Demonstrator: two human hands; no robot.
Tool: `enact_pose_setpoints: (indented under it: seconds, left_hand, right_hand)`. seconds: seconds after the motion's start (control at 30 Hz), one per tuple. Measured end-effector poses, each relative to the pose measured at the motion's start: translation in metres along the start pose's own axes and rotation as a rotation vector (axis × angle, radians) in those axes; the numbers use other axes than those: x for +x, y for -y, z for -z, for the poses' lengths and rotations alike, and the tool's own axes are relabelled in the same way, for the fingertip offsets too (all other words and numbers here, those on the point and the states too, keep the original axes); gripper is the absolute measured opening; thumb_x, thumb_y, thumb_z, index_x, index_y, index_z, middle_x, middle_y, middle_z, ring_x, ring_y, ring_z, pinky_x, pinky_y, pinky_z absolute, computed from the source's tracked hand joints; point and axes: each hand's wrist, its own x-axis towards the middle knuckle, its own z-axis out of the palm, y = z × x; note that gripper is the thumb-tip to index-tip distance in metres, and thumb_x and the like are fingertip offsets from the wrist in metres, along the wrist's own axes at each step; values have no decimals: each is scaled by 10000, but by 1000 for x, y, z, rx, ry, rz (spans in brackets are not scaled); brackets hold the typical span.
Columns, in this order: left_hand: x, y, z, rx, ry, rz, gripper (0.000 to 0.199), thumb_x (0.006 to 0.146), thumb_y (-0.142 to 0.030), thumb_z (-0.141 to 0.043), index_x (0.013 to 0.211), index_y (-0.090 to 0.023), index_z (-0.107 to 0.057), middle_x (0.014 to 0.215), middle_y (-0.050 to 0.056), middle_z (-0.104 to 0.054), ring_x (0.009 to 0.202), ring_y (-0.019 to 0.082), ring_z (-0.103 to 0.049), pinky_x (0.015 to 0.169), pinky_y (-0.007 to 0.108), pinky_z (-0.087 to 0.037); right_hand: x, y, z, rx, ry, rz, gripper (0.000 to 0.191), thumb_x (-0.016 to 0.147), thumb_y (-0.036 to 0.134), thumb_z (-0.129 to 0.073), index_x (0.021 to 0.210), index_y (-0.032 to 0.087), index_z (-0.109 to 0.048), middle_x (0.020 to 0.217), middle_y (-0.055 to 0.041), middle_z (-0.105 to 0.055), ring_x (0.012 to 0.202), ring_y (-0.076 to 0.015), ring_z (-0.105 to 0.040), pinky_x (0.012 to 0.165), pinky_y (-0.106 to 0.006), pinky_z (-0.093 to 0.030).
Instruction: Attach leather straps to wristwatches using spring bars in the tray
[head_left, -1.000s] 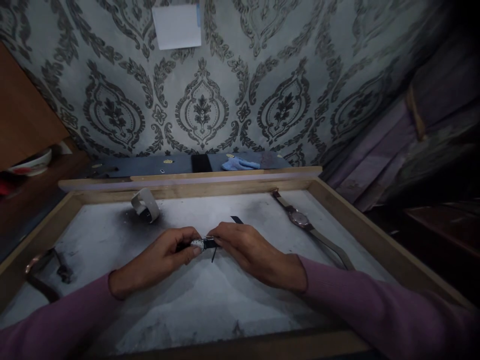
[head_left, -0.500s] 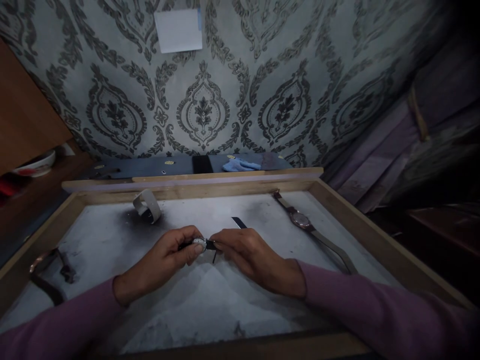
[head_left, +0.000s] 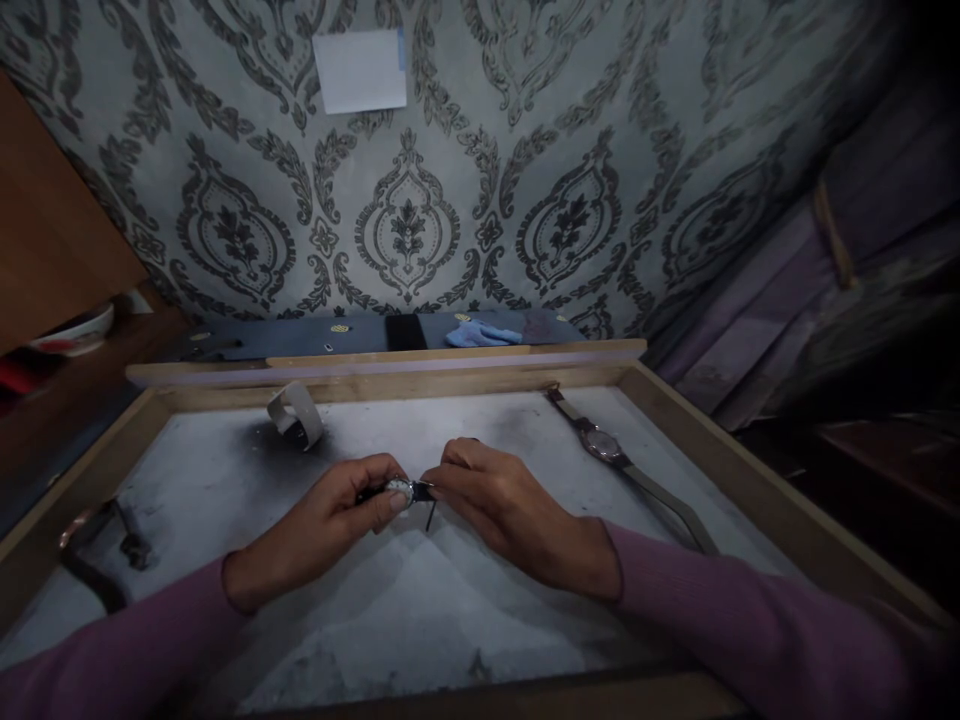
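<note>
My left hand [head_left: 341, 515] grips a small wristwatch [head_left: 401, 490] with a pale round dial and a dark strap, thumb against the edge of its face. The fingers of my right hand [head_left: 506, 505] are pressed together at the dark strap [head_left: 423, 491] on the watch's right side. A thin dark piece [head_left: 430, 515] sticks down just below that strap; what it is I cannot make out. Both hands are above the white bottom of a shallow wooden tray [head_left: 420, 374]. My right fingertips are partly hidden.
A watch with a long grey strap [head_left: 602, 444] lies at the tray's right. A light-banded watch [head_left: 298, 412] stands back left, and a dark curved watch [head_left: 86, 545] lies far left. Behind the rim are a black flat object [head_left: 406, 332] and a blue cloth [head_left: 482, 333].
My right hand has risen and bunched its fingers, covering the dark strip that showed behind it. My left hand keeps the watch in nearly the same place.
</note>
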Motion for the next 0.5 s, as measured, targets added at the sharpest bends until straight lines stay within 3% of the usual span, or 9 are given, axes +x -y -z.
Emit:
enact_pose_setpoints:
  seconds: [0.2, 0.5]
  left_hand:
    - [-2, 1, 1, 5, -8, -4, 237, 909, -360, -498, 792, -155, -530, 628, -60, -375, 578, 101, -331, 541, 240, -260]
    - [0, 0, 3, -12, -11, -17, 234, 913, -360, -500, 806, -155, -540, 625, -61, -377, 577, 100, -338, 542, 238, -264]
  right_hand:
    - [-1, -3, 2, 111, 97, -18, 286, 980, 172, -376, 887, 122, -641, 711, -49, -629, 631, -132, -552, 588, -233, -381]
    - [-1, -6, 5, 140, 46, 61, 300, 974, 162, -356, 921, 121, -648, 741, -77, -672, 616, -136, -581, 569, -237, -383]
